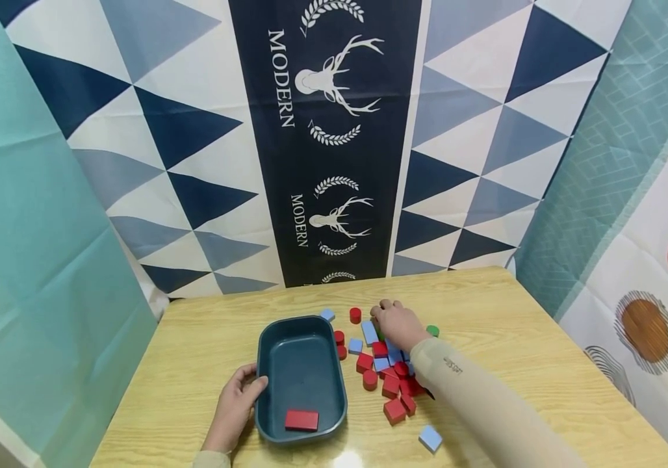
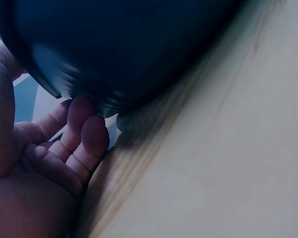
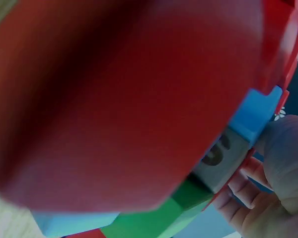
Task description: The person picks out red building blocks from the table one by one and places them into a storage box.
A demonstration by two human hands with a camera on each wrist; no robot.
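In the head view, a dark teal tray [image 1: 301,364] stands left of a pile of blocks, with a red rectangular block [image 1: 301,420] inside near its front end. My left hand [image 1: 236,403] grips the tray's left side, the thumb at the rim and curled fingers [image 2: 94,134] against the outside below. My right hand [image 1: 399,325] reaches over the far part of the pile, near a light blue rectangular block [image 1: 369,332] and a green block [image 1: 379,333]. Blocks hide its fingertips in the right wrist view, so whether it pinches anything does not show.
Red cubes and cylinders, such as a red cube [image 1: 394,411], spread over the wooden table [image 1: 193,351]. One light blue block [image 1: 430,439] lies apart at the front. A green cylinder [image 1: 433,331] sits beyond the right wrist. A patterned cloth [image 1: 334,143] hangs behind the table.
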